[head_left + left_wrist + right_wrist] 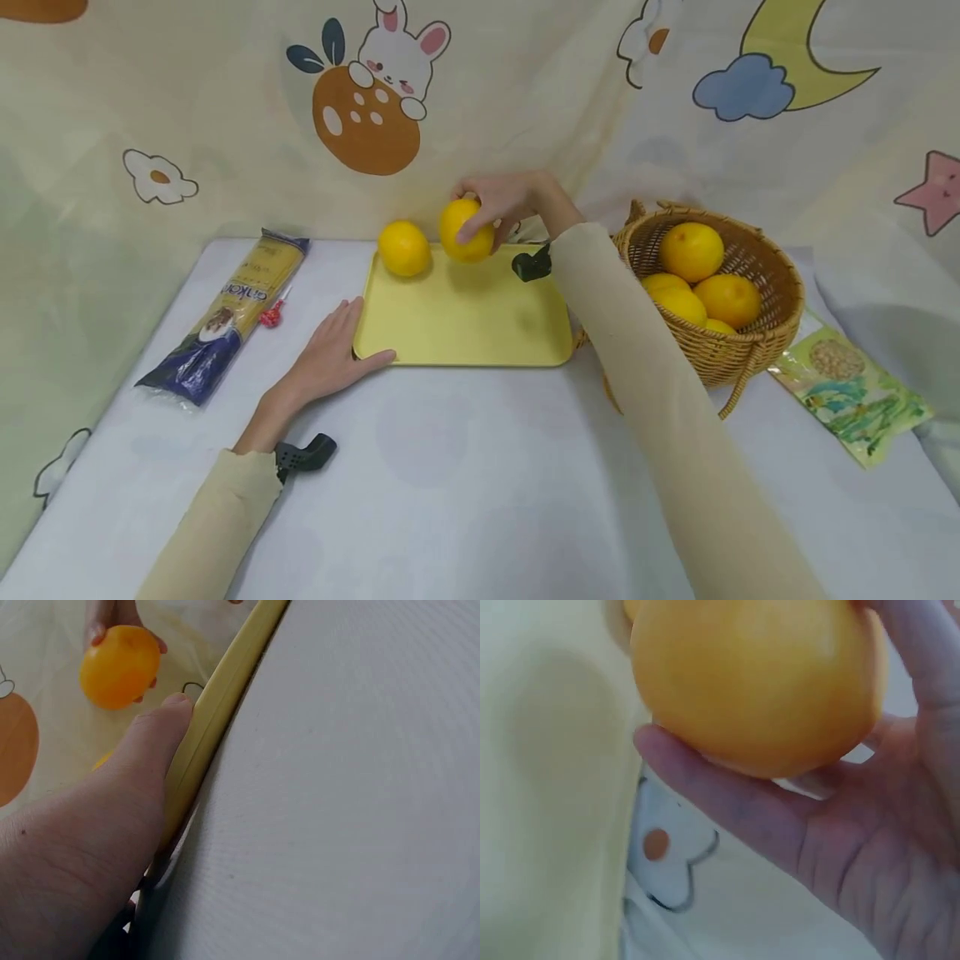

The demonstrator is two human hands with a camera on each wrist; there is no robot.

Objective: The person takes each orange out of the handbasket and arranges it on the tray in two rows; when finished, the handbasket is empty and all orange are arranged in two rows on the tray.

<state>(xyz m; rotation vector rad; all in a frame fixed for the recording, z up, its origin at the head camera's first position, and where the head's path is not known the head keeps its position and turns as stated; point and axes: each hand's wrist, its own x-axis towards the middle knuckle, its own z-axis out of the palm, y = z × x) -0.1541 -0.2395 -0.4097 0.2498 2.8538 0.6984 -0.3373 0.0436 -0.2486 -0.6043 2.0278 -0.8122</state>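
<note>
My right hand (501,208) grips a round yellow-orange citrus fruit (463,231) and holds it above the back of a yellow tray (465,325). In the right wrist view, the thumb and fingers curve around the fruit (757,682). Another such fruit (404,249) sits on the tray's back left corner. At the front left corner rests my left hand (330,346), its straight fingers along the tray's left side. Its thumb (161,731) lies on the front rim in the left wrist view.
A wicker basket (780,321) with several more fruits stands right of the tray, partly behind the right sleeve. Left of the tray lie a blue-and-yellow packet (232,317) and a red lollipop (271,315). A green packet (851,392) lies beside the basket. A printed cloth hangs behind.
</note>
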